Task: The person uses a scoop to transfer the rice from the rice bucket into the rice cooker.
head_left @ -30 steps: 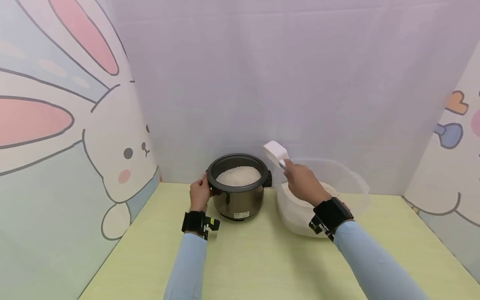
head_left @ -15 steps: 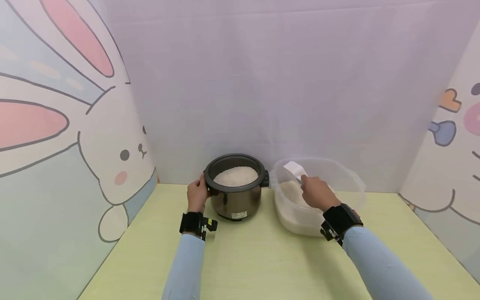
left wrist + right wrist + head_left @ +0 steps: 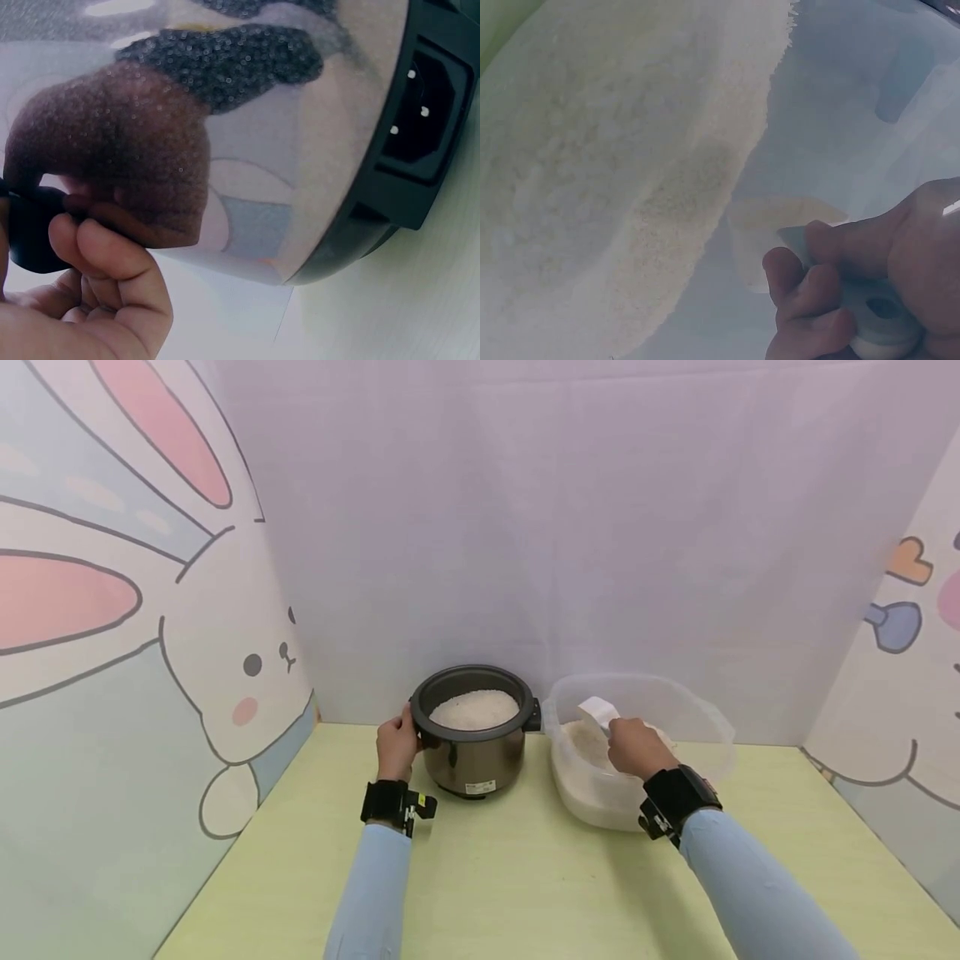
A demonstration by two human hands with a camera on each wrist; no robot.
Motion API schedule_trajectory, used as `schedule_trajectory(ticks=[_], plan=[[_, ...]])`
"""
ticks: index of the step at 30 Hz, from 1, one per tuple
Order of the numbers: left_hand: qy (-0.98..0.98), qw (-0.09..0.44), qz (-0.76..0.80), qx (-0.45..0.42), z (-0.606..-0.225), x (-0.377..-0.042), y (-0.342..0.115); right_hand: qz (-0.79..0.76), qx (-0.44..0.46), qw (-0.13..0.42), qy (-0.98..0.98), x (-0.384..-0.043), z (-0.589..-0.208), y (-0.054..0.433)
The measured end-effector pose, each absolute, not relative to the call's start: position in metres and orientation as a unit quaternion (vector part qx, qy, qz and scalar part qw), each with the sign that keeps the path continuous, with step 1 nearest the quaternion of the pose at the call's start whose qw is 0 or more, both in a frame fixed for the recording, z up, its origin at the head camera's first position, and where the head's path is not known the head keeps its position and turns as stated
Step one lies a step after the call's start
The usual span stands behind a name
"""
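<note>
A dark metallic rice cooker (image 3: pixel 474 764) with a black rim stands upright on the table, white rice (image 3: pixel 476 710) filling much of its pot. At its left side my left hand (image 3: pixel 397 747) grips the black side handle (image 3: pixel 34 232), thumb and fingers curled round it. My right hand (image 3: pixel 636 748) holds a white scoop (image 3: pixel 597 712) by its handle (image 3: pixel 889 322), fingers wrapped round it. The scoop is inside the clear plastic container (image 3: pixel 693 718), close over the loose rice (image 3: pixel 682 202) heaped there. My right hand hides part of that rice.
Behind the cooker and container hangs a pale lilac cloth (image 3: pixel 480 527). A rabbit-print panel (image 3: pixel 225 693) borders the pale green table (image 3: pixel 510 885) on the left, another printed panel (image 3: pixel 877 710) on the right. The cooker's power socket (image 3: pixel 427 112) has no cord in it.
My right hand has carried the scoop from between the cooker and the container to the right and down into the container. My left hand keeps its grip on the cooker handle.
</note>
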State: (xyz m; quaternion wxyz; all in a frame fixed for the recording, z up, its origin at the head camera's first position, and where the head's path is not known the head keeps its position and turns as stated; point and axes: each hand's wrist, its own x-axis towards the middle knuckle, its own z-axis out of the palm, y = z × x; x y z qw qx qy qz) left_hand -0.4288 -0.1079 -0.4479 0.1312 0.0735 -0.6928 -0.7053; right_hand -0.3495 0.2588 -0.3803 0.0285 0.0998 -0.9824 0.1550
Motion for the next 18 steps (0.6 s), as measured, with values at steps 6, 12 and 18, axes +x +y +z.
schedule_trajectory(ticks=[6, 12, 18], plan=[[-0.693, 0.133, -0.705, 0.072, -0.4468, -0.4281, -0.1074, 0.161, 0.098, 0.014, -0.982, -0.3497, -0.3824, 0.2607], [-0.695, 0.127, -0.705, 0.068, -0.4464, -0.4264, -0.1077, 0.173, 0.106, -0.022, -0.979, -0.3516, -0.3844, 0.2622], [-0.694, 0.132, -0.704, 0.071, -0.4466, -0.4259, -0.1068, 0.180, 0.119, -0.060, -0.975, -0.3539, -0.3846, 0.2651]])
